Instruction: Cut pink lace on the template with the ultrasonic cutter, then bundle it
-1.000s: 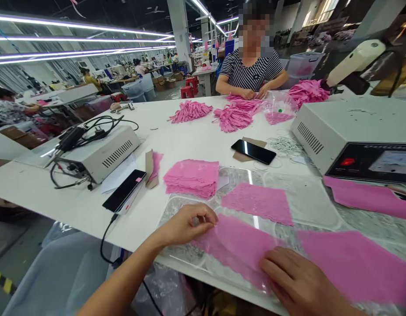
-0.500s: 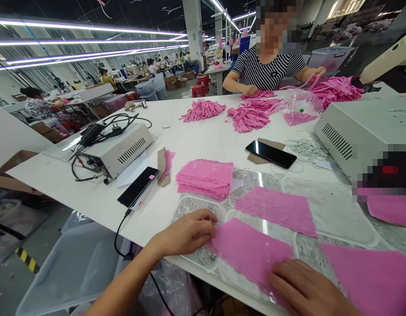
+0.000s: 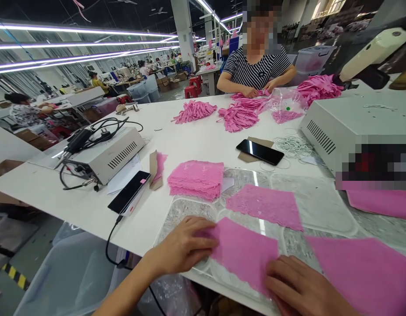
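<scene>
A pink lace-edged fabric piece (image 3: 244, 250) lies on the clear patterned mat (image 3: 321, 204) at the table's front edge. My left hand (image 3: 186, 243) grips its left edge, thumb and fingers closed together. At its right edge my right hand (image 3: 297, 283) has curled fingers closed on the fabric. Just behind it another pink lace piece (image 3: 265, 206) rests flat on the mat. A stack of pink lace pieces (image 3: 196, 177) sits at the mat's back left. To the right of my right hand lies a larger pink fabric piece (image 3: 364, 272).
A black phone (image 3: 129, 193) with a cable lies left, beside a grey box device (image 3: 112, 153). Another phone (image 3: 260, 151) rests on cardboard near white elastic cord (image 3: 295, 147). Across the table a person in a striped shirt (image 3: 255, 70) handles pink strips (image 3: 239, 116). A machine (image 3: 357, 127) stands right.
The view has shifted slightly, moving the scene leftward. Both hands stay at the piece's ends. The person opposite has brought one hand in from the side toward the other.
</scene>
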A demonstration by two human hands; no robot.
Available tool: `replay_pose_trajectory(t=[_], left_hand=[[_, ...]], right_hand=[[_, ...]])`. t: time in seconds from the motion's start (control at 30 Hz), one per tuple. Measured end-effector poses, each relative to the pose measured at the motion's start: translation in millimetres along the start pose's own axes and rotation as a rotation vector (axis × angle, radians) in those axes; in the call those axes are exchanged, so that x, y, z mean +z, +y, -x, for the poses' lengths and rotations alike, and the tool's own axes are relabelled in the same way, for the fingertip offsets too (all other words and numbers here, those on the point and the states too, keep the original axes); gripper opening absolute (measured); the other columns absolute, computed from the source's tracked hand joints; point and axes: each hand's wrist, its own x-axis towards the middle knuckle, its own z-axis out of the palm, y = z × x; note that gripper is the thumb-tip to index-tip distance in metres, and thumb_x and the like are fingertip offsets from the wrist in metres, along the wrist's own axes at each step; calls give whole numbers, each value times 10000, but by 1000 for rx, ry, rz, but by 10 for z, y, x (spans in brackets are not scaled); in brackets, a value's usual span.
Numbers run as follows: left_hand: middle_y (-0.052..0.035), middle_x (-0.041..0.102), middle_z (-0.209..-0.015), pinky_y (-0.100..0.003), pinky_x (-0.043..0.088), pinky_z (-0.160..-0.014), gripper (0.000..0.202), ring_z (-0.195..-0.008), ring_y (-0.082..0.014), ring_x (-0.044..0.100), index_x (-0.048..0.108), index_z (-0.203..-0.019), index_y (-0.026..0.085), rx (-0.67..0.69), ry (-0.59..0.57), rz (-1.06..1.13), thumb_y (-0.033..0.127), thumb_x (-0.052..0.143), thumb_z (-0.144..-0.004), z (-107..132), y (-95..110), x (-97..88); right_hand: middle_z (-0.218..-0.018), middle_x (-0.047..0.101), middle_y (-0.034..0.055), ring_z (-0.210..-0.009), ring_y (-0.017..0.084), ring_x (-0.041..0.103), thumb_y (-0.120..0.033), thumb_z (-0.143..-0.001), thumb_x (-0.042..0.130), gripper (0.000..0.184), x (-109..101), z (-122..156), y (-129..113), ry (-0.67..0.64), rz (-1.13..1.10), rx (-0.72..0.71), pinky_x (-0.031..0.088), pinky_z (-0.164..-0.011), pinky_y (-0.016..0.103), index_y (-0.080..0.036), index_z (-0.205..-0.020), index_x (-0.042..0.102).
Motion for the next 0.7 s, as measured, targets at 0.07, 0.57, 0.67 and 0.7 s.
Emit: replay_pose_trajectory(t=[0.07,0.57,0.67,0.7], left_hand=[[-117,610,-1255,-421,448,-999,204,-1165,-255,560,697,-1087,222,8,-8,-52,212,558,-937,-26,38,28],[-98,705,-1039,-334,550,-842,225,-937,-194,663,635,-1096,169,257,174,-85,137,449,-973,-779,667,505],[-119,705,-1059,-344,557,-849,234,-974,-205,668,614,-1119,146,360,166,-103,122,438,-967,-1096,838,769],[-126,702,-1078,-355,554,-869,238,-1008,-213,665,609,-1131,142,388,162,-115,127,436,-968,-1186,878,838]], right_hand=[[-822,676,57,-715,176,632,13,-831,391,326,-14,8,-4,12,-13,26,531,-646,287,-211,-848,628],[-908,687,35,-795,188,690,-214,-919,514,162,-966,1080,739,308,372,430,579,-689,285,-256,-983,657],[-887,701,31,-793,206,703,-257,-908,529,135,-1084,1324,811,381,381,559,586,-674,303,-253,-939,660],[-884,704,34,-793,210,703,-280,-907,530,133,-1108,1382,823,391,350,620,585,-659,304,-249,-924,659]])
